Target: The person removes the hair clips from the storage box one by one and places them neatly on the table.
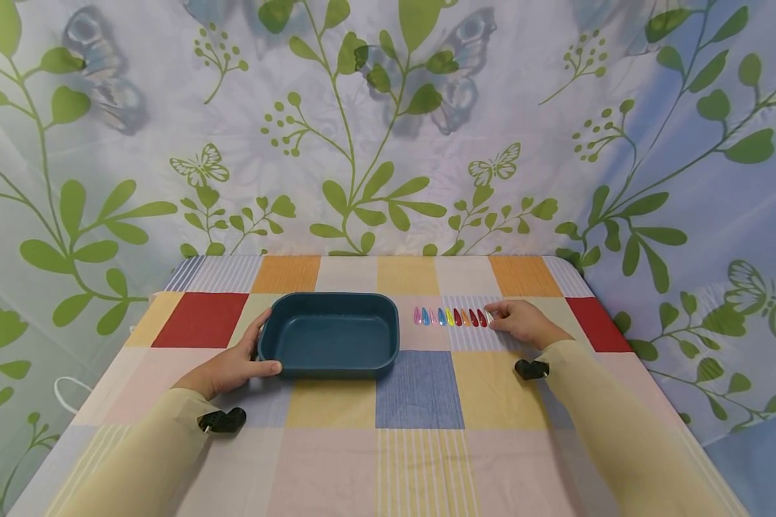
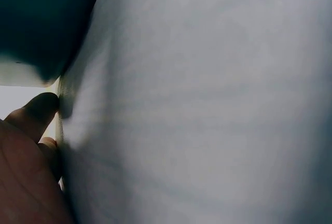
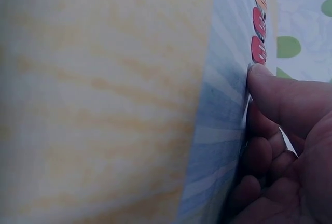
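A dark teal rectangular baking dish (image 1: 330, 373) stands left of centre on the table. My left hand (image 1: 233, 365) rests against its left side, thumb along the front corner and fingers along the left wall. In the left wrist view the dish (image 2: 41, 22) fills the upper left corner, above that hand's fingers. To the right of the dish lies a row of colourful snap hair clips (image 1: 449, 317). At the row's right end my right hand (image 1: 524, 323) pinches a pale hair clip (image 1: 489, 316), mostly hidden by its fingertips. Red clips (image 3: 258, 49) lie just beyond the thumb in the right wrist view.
A patchwork-patterned cloth (image 1: 420, 388) covers the table. Behind and beside it hangs a curtain (image 1: 375, 143) with green leaves and butterflies. A white cord loop (image 1: 65, 395) shows past the table's left edge. Black wrist cameras (image 1: 223, 421) sit on both sleeves.
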Motion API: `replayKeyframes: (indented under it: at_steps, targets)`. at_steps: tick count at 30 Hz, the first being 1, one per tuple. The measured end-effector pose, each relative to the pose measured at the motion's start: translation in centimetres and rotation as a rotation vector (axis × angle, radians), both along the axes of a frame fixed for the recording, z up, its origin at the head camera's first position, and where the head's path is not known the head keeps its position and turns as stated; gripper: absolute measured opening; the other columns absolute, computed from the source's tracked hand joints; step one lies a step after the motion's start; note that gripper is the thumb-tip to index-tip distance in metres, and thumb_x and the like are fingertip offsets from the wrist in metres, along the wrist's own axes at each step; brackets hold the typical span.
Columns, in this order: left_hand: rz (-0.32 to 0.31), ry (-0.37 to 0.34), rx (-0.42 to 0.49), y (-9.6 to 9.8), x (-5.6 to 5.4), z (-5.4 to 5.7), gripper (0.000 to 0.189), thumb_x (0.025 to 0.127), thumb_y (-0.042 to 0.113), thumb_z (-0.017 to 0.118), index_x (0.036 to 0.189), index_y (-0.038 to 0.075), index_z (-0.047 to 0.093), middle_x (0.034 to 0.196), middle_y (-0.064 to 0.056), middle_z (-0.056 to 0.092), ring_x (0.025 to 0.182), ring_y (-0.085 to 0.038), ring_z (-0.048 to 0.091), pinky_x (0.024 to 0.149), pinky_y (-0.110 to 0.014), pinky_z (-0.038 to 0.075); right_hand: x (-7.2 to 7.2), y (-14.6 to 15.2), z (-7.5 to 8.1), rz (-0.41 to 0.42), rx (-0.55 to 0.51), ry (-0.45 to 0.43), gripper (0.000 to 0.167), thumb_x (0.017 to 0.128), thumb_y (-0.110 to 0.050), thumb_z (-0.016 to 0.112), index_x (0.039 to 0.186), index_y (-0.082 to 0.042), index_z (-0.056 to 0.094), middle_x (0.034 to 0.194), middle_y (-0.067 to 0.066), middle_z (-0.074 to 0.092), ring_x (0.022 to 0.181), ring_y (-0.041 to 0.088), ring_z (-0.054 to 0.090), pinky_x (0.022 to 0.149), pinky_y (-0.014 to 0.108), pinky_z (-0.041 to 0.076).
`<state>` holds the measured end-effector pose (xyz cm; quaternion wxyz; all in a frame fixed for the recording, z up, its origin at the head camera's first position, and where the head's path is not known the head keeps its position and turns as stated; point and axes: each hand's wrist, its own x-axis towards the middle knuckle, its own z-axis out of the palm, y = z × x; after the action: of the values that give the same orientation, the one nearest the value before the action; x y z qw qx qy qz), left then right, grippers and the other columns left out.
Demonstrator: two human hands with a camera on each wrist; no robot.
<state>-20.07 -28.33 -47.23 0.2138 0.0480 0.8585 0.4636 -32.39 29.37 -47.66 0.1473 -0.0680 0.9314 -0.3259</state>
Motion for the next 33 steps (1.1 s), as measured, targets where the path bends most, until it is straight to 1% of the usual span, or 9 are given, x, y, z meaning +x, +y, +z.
replayKeyframes:
  at_steps: [5,10,15,22,29,33]
  targets:
    - [-0.001,-0.006,-0.009,0.06,-0.01,0.15,0.122,0.088,0.049,0.077,0.167,0.037,-0.014,0.171,-0.028,0.009,0.151,-0.053,0.019,0.115,-0.070,0.041,0.03,0.08,0.05,0.010,-0.005,0.002,0.050,0.099,-0.014,0.072,0.144,0.004,0.060,0.099,0.008,0.063,0.090,0.021,0.051,0.076,0.031,0.041]
    - [0.000,-0.014,-0.013,0.10,-0.02,0.29,0.122,0.087,0.050,0.078,0.167,0.036,-0.014,0.171,-0.028,0.009,0.152,-0.053,0.018,0.116,-0.072,0.038,-0.10,0.09,0.04,-0.003,-0.020,-0.012,0.050,0.099,-0.013,0.071,0.145,0.003,0.059,0.097,0.006,0.062,0.087,0.020,0.050,0.074,0.030,0.040]
    - [-0.001,-0.017,-0.015,0.14,0.05,0.39,0.122,0.088,0.050,0.077,0.167,0.036,-0.015,0.171,-0.029,0.009,0.152,-0.054,0.017,0.116,-0.072,0.038,-0.18,0.20,-0.10,-0.006,-0.032,-0.016,0.050,0.098,-0.012,0.072,0.144,0.004,0.060,0.094,0.006,0.060,0.085,0.020,0.049,0.071,0.028,0.040]
    - [-0.003,-0.012,-0.013,0.08,0.04,0.27,0.122,0.088,0.049,0.077,0.167,0.036,-0.014,0.170,-0.029,0.009,0.152,-0.054,0.018,0.116,-0.071,0.038,-0.20,0.27,-0.12,-0.002,-0.036,-0.008,0.049,0.098,-0.011,0.072,0.143,0.004,0.060,0.095,0.007,0.059,0.085,0.020,0.050,0.071,0.028,0.040]
    - [-0.010,0.004,-0.001,-0.02,-0.03,0.22,0.121,0.088,0.047,0.077,0.168,0.033,-0.013,0.169,-0.031,0.012,0.151,-0.053,0.020,0.117,-0.073,0.035,0.08,0.25,-0.08,0.003,-0.022,0.002,0.050,0.099,-0.012,0.071,0.145,0.004,0.059,0.095,0.006,0.059,0.088,0.020,0.051,0.075,0.028,0.041]
    - [-0.006,-0.003,-0.010,0.01,-0.02,0.28,0.122,0.087,0.049,0.078,0.167,0.033,-0.013,0.169,-0.030,0.011,0.151,-0.054,0.020,0.116,-0.072,0.038,0.02,0.24,-0.11,-0.001,-0.029,0.002,0.050,0.099,-0.012,0.072,0.145,0.003,0.059,0.095,0.006,0.060,0.087,0.020,0.050,0.075,0.029,0.041]
